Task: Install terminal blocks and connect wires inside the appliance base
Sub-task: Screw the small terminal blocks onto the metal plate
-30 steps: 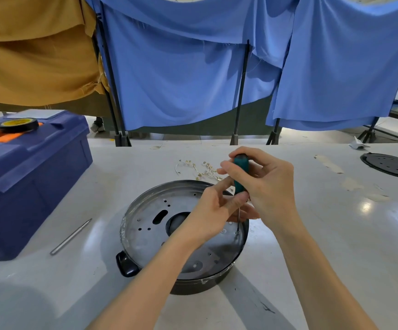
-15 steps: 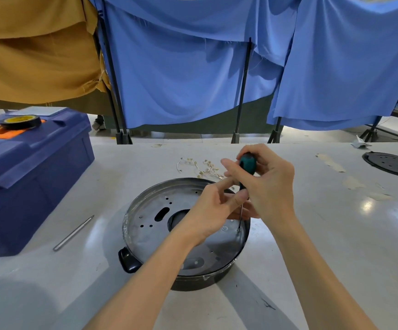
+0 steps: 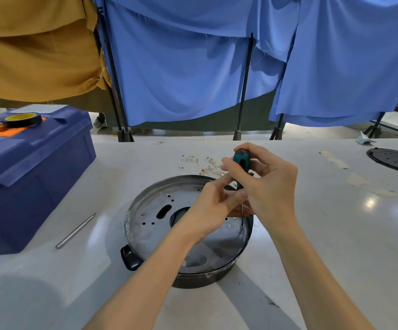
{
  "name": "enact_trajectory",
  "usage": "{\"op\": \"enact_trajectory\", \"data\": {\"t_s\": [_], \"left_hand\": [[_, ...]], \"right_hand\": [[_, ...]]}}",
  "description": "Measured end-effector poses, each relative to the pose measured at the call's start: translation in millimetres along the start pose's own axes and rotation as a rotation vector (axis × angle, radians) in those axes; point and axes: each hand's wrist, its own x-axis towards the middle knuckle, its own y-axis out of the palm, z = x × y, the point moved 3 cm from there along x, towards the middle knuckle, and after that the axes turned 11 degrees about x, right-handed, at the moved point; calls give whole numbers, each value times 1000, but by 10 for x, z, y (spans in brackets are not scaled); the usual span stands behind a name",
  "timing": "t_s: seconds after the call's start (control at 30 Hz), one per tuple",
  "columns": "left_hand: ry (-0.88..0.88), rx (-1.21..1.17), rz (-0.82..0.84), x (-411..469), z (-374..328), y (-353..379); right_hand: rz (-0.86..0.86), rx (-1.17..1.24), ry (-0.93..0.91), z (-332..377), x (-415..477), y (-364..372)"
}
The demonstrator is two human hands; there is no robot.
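Rigid appliance base (image 3: 145,225) sits centre of the surface (image 3: 336,234), probably won't slide. Right hand (image 3: 271,186) grips screwdriver (image 3: 241,163) handle, left hand (image 3: 213,203) pinches its slim shaft – tip at base's 3 o'clock. Loose wires (image 3: 205,163) at 12 – floppy, best grabbed by the terminals.

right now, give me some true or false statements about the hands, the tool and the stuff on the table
1. The right hand grips the screwdriver by its green handle. True.
2. The screwdriver's tip points down into the base. True.
3. The tape roll lies on the table beside the base. False: it sits on top of the toolbox.
4. The rod lies inside the base. False: it lies on the table, between toolbox and base.
5. The wires lie on the table beyond the base. True.
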Motion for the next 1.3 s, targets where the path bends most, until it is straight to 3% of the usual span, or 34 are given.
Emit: {"op": "enact_trajectory", "data": {"t_s": [0.23,0.47,0.7,1.03,1.1,1.23,1.3], "left_hand": [[-12,-13,53,-51,19,-11],[-12,43,36,4,26,44],[-44,99,46,-18,60,-13],[13,61,22,-20,-16,25],[-17,70,37,-36,-28,-3],[-50,82,91,-40,-21,-29],[-44,83,77,-27,-24,-12]], "right_hand": [[357,186,151,98,170,21],[-17,42,-22,65,58,-40],[267,240,200,43,125,-112],[-50,62,-10,-30,-30,45],[15,67,49,-4,62,27],[351,318,217,24,175,-17],[318,388,227,2,160,-35]]}}
